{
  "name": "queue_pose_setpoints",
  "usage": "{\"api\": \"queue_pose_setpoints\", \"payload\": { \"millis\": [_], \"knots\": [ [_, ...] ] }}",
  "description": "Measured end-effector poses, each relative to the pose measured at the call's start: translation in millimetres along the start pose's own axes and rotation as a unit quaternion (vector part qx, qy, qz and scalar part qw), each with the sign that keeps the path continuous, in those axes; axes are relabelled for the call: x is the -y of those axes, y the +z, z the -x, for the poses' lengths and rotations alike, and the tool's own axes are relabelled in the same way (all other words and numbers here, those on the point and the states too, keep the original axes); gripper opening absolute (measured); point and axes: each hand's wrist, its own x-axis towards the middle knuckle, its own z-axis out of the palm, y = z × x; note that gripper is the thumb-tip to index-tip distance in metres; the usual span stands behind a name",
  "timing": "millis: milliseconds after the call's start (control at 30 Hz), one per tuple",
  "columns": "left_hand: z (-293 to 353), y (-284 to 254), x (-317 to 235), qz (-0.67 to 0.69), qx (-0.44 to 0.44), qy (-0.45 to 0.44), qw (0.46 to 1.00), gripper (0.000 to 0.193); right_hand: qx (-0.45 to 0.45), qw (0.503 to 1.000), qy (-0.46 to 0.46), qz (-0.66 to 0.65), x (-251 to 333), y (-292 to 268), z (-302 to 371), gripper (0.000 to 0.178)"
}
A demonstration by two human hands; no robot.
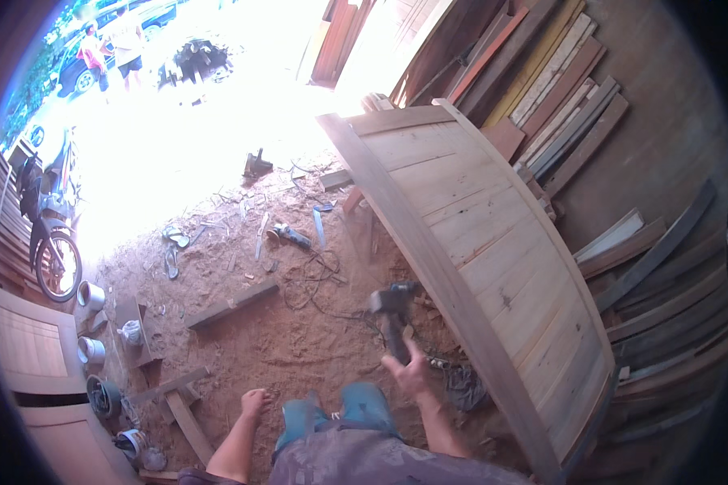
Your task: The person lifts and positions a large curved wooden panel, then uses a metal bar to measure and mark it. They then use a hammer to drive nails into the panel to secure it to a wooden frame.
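My right hand (pixel 409 369) is closed round the grip of a dark hand-held power tool (pixel 392 311) with a blocky head. The tool is held up over the dirt floor, just left of a big wooden door panel (pixel 485 242); motion blur hides its exact kind. The pale panel has a darker frame and leans on its side to my right, its near edge close to my right forearm. At lower left, my left hand (pixel 256 401) hangs with its fingers curled in, and nothing shows in it.
An angle grinder (pixel 289 235) with a cord lies on the dirt beside a dark wooden beam (pixel 233 305). Sandals (pixel 172 249) and offcuts are scattered around. White buckets (pixel 91 296) and a motorcycle (pixel 52 234) stand left. Stacked planks (pixel 558 105) line the right. Two people stand far off.
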Motion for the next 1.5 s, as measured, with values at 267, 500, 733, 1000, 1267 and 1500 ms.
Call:
{"api": "queue_pose_setpoints", "payload": {
  "millis": [267, 500, 733, 1000, 1267, 1500],
  "knots": [
    [-22.6, -38.4, 4.2, 0.085, -0.09, -0.09, 0.988, 0.016, -0.186, 0.982, 0.032, 0.01, -8.4, -67.4, -149.3, 0.058],
    [-66.6, 11.5, 18.3, 0.137, -0.093, 0.065, 0.984, 0.022, -0.23, 0.971, 0.036, 0.051, -59.0, -68.1, -239.5, 0.068],
    [-80.0, 28.5, -76.7, 0.287, -0.081, 0.004, 0.954, 0.027, 0.02, 0.89, 0.22, 0.398, 53.6, -96.0, -261.1, 0.065],
    [-149.4, 42.0, -191.2, 0.168, -0.048, -0.024, 0.984, 0.028, -0.098, 0.967, -0.066, 0.227, 100.5, -26.8, -392.3, 0.034],
    [-238.7, 33.0, -323.5, -0.089, -0.001, 0.028, 0.996, 0.026, -0.065, 0.959, -0.124, 0.244, 138.0, 120.7, -578.6, 0.063],
    [-223.1, -13.8, -479.4, 0.207, -0.059, -0.052, 0.975, 0.028, 0.056, 0.899, -0.049, 0.432, 171.5, 121.2, -715.5, 0.06]
  ]
}}
